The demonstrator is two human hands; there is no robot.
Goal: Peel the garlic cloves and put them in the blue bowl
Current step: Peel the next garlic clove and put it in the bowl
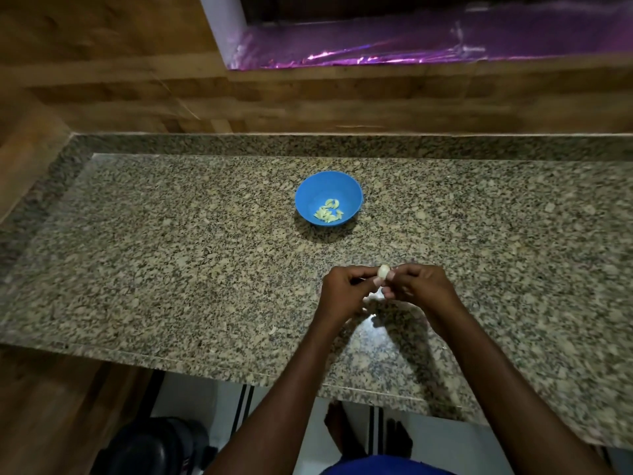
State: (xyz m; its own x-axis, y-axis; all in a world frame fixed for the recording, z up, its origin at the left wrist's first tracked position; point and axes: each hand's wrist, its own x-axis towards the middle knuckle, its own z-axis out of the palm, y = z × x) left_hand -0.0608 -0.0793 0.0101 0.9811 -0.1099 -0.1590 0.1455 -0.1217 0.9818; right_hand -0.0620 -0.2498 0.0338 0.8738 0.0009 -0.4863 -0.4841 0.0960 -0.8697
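Both the left hand [344, 289] and right hand [416, 286] pinch one garlic clove [383, 271] above the granite counter [171, 255], likely stripping skin, short of the blue bowl [310, 197] holding peeled cloves [329, 214].

Bowl [329, 199] sits on desk [171, 241], mid-depth, a bit right of centre; peeled cloves [329, 214] lie inside it. Nearer the front edge, both hands meet above desk: left hand [342, 291] & right hand [419, 286], w/ one clove [383, 271] pinched between them. Wall behind desk.
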